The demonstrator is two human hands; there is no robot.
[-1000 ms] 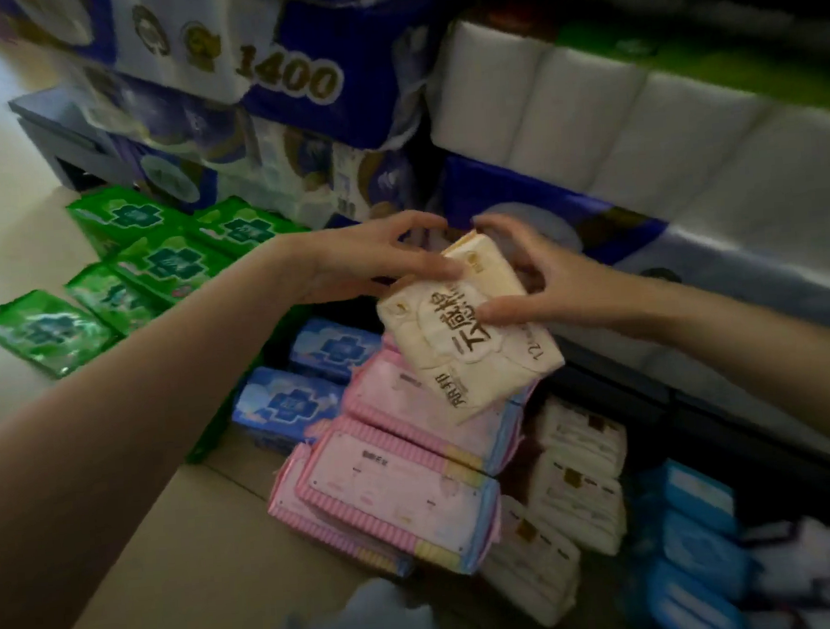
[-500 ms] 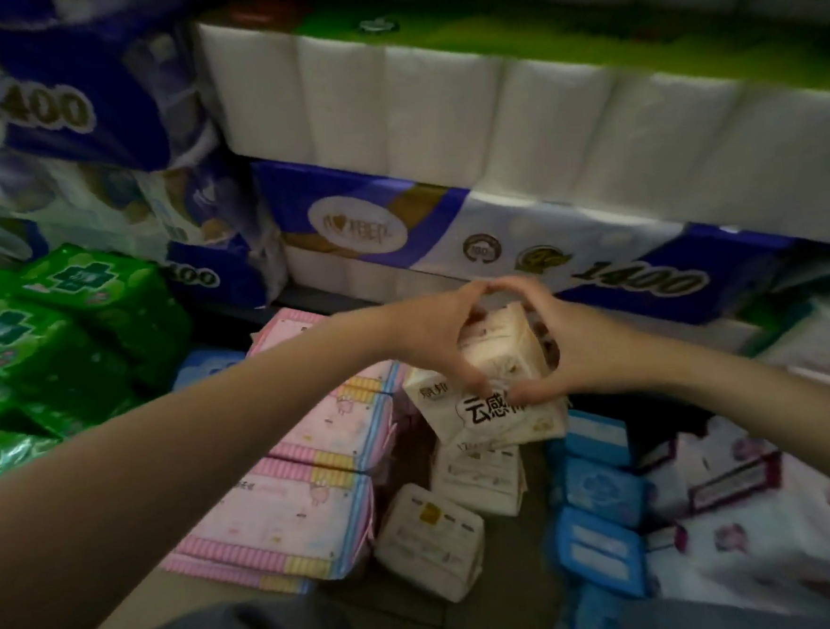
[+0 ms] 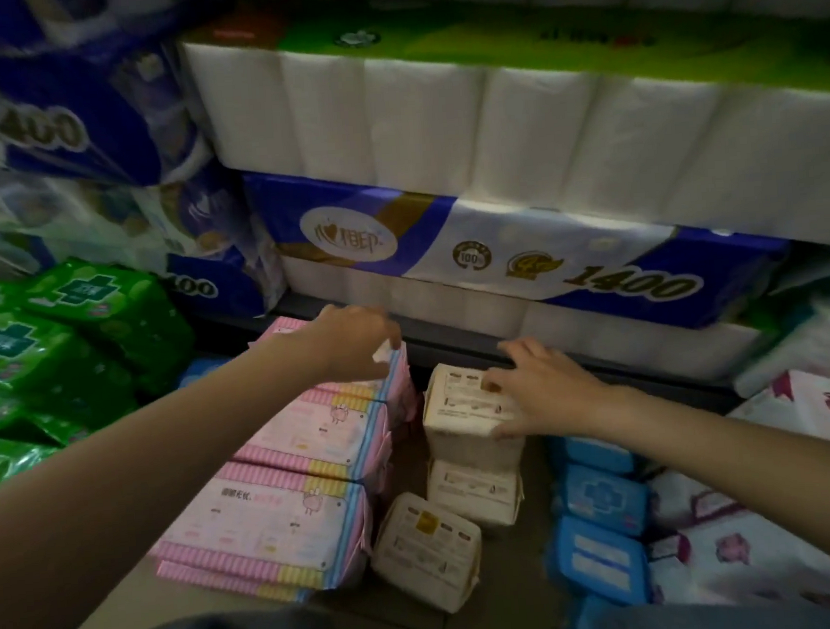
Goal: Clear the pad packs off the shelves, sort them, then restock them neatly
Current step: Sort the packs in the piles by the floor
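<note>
The right hand (image 3: 538, 386) lay with spread fingers on the top cream pack (image 3: 463, 399), a soft, pillowy rectangle in matte wrap, thumb against its near edge. That pack sat on a short stack of cream packs (image 3: 472, 489) on the floor, with one more cream pack (image 3: 427, 549) leaning just beside the stack's base. The left hand (image 3: 356, 340) rested on the far end of the pink packs (image 3: 287, 475), flat glossy pouches with striped borders, stacked in layers; its fingers curled over the top pack's corner, though whether they pinched it I cannot tell. Crinkly green packs (image 3: 56, 339) were heaped to the left, and small blue packs (image 3: 602, 522) lined the right of the cream ones. Behind ran the dark shelf edge (image 3: 459, 345), carrying bulky plastic-wrapped toilet-roll bales (image 3: 497, 254) in blue, white and green film.
</note>
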